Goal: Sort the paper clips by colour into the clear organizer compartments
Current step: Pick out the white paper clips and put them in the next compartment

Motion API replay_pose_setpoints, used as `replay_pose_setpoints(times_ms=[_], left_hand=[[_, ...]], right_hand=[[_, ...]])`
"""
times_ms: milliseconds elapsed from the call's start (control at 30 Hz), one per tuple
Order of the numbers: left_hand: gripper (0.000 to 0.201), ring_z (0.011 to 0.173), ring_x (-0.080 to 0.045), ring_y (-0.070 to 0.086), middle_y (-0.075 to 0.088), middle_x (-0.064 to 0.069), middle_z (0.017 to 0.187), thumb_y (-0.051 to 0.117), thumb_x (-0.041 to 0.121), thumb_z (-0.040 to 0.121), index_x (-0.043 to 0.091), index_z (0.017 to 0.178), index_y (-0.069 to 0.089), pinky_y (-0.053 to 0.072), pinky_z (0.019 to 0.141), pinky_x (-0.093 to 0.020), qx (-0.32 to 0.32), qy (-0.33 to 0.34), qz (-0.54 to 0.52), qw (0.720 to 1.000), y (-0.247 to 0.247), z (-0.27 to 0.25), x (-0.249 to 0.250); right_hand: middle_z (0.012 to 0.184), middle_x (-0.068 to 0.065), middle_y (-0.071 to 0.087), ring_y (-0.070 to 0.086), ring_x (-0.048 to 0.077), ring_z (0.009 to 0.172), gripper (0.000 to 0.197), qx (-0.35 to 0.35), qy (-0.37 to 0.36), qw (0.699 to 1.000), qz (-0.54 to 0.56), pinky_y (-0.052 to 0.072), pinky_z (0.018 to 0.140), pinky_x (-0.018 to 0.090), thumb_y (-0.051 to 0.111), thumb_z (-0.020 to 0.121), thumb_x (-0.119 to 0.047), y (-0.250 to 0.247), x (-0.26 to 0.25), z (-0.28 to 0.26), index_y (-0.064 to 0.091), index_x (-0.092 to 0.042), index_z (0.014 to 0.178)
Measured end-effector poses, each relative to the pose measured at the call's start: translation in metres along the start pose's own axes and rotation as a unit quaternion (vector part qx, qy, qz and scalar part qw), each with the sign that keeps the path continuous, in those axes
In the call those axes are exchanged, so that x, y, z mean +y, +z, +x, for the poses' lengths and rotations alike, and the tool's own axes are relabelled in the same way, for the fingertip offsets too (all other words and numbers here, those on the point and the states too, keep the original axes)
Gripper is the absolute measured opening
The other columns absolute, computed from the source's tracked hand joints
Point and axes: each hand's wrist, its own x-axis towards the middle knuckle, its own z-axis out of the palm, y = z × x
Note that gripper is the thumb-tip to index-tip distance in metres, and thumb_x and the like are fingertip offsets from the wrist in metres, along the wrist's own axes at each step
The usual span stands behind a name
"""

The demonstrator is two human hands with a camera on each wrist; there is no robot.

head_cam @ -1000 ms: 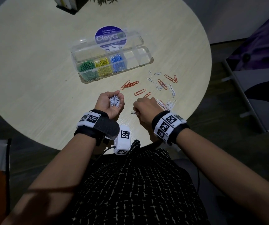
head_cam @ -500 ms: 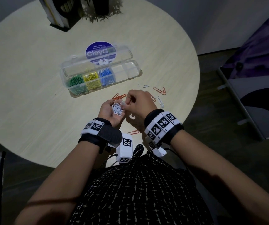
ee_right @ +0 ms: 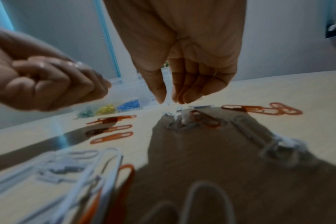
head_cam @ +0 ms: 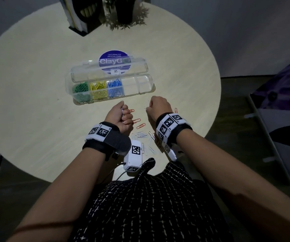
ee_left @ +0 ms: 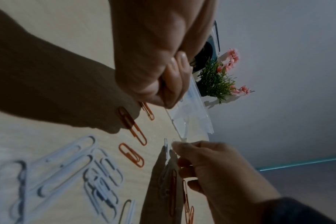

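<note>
The clear organizer (head_cam: 153,84) lies open mid-table, holding green clips (head_cam: 80,88), yellow clips (head_cam: 98,88) and blue clips (head_cam: 115,87); its two right compartments look empty. My left hand (head_cam: 123,114) is a fist gripping a bunch of white clips (ee_right: 77,63), just in front of the organizer. My right hand (head_cam: 147,106) hangs fingers-down beside it, thumb and fingertips (ee_right: 179,98) a small gap apart right above a white clip (ee_left: 165,145) on the table; nothing shows between them. Orange clips (head_cam: 137,120) and white clips (head_cam: 140,135) lie scattered between my wrists.
A round blue sticker (head_cam: 115,62) shows through the organizer's open lid. A potted plant (head_cam: 125,13) and a black holder with books (head_cam: 80,16) stand at the table's far edge. More orange clips (ee_right: 259,109) lie right of my right hand. The near table edge is at my body.
My right hand has drawn away from the left palm and moved right, down to the loose clips. The left hand has closed over its white clips. Both hands sit nearer the organizer.
</note>
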Motion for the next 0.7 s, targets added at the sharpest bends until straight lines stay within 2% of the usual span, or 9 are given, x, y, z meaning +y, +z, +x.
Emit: replay_pose_setpoints(times_ms=[167, 300, 367, 433, 500, 567, 633, 700], left_hand=[[0.044, 0.022, -0.003, 0.029, 0.033, 0.007, 0.031, 0.028, 0.037, 0.103, 0.017, 0.065, 0.037, 0.020, 0.026, -0.011, 0.020, 0.025, -0.042, 0.999, -0.012, 0.003, 0.002], [0.046, 0.025, -0.004, 0.032, 0.037, 0.006, 0.033, 0.027, 0.039, 0.103, 0.018, 0.064, 0.038, 0.025, 0.032, -0.009, 0.047, 0.027, -0.056, 0.997, -0.026, 0.005, 0.008], [0.045, 0.027, -0.005, 0.036, 0.040, 0.005, 0.035, 0.030, 0.038, 0.102, 0.017, 0.064, 0.041, 0.028, 0.033, -0.008, 0.058, 0.023, -0.059, 0.996, -0.029, 0.005, 0.010], [0.044, 0.033, -0.006, 0.040, 0.043, 0.004, 0.037, 0.032, 0.037, 0.102, 0.016, 0.064, 0.043, 0.032, 0.033, -0.007, 0.068, 0.020, -0.065, 0.995, -0.030, 0.006, 0.011], [0.043, 0.043, -0.007, 0.044, 0.044, 0.001, 0.039, 0.033, 0.034, 0.102, 0.014, 0.066, 0.044, 0.036, 0.033, -0.008, 0.072, 0.019, -0.079, 0.994, -0.029, 0.006, 0.012], [0.040, 0.039, -0.009, 0.051, 0.049, -0.002, 0.041, 0.033, 0.029, 0.102, 0.011, 0.069, 0.046, 0.041, 0.034, -0.010, 0.079, 0.032, -0.089, 0.992, -0.026, 0.004, 0.013], [0.037, 0.033, -0.011, 0.056, 0.056, -0.005, 0.051, 0.033, 0.023, 0.102, 0.008, 0.072, 0.050, 0.046, 0.038, -0.013, 0.093, 0.046, -0.090, 0.991, -0.022, 0.002, 0.013], [0.035, 0.047, -0.013, 0.062, 0.056, -0.007, 0.070, 0.033, 0.018, 0.102, 0.006, 0.075, 0.052, 0.050, 0.043, -0.016, 0.098, 0.049, -0.080, 0.991, -0.020, 0.001, 0.012]], right_hand=[[0.113, 0.019, 0.060, 0.056, 0.036, 0.105, 0.015, -0.026, -0.005, 0.998, -0.050, 0.044, 0.087, 0.039, 0.050, 0.091, -0.009, 0.008, 0.001, 0.005, 0.059, 0.000, 0.101], [0.110, 0.021, 0.064, 0.058, 0.036, 0.103, 0.011, 0.006, 0.041, 0.999, 0.024, 0.043, 0.079, 0.034, 0.051, 0.093, -0.015, -0.001, -0.004, 0.016, 0.053, -0.006, 0.086], [0.116, 0.021, 0.061, 0.056, 0.036, 0.108, 0.013, 0.020, 0.079, 0.994, 0.072, 0.045, 0.084, 0.034, 0.055, 0.091, -0.013, -0.004, -0.006, 0.023, 0.058, -0.003, 0.098], [0.119, 0.020, 0.059, 0.055, 0.037, 0.110, 0.023, 0.010, 0.100, 0.992, 0.071, 0.045, 0.088, 0.035, 0.057, 0.089, -0.012, -0.002, -0.008, 0.027, 0.059, -0.002, 0.110], [0.117, 0.020, 0.061, 0.056, 0.037, 0.109, 0.022, 0.001, 0.095, 0.994, 0.051, 0.044, 0.089, 0.036, 0.055, 0.090, -0.010, 0.002, -0.009, 0.028, 0.060, -0.001, 0.109], [0.113, 0.019, 0.063, 0.056, 0.036, 0.108, 0.018, 0.002, 0.078, 0.997, 0.029, 0.044, 0.090, 0.037, 0.052, 0.091, -0.008, 0.004, -0.010, 0.027, 0.062, -0.002, 0.104], [0.114, 0.018, 0.062, 0.054, 0.036, 0.110, 0.018, 0.005, 0.058, 0.998, -0.005, 0.043, 0.092, 0.039, 0.051, 0.090, -0.008, 0.005, -0.011, 0.023, 0.062, -0.002, 0.103], [0.117, 0.017, 0.059, 0.051, 0.035, 0.113, 0.018, 0.005, 0.033, 0.999, -0.041, 0.040, 0.094, 0.040, 0.051, 0.090, -0.009, 0.005, -0.012, 0.018, 0.059, -0.004, 0.105]])
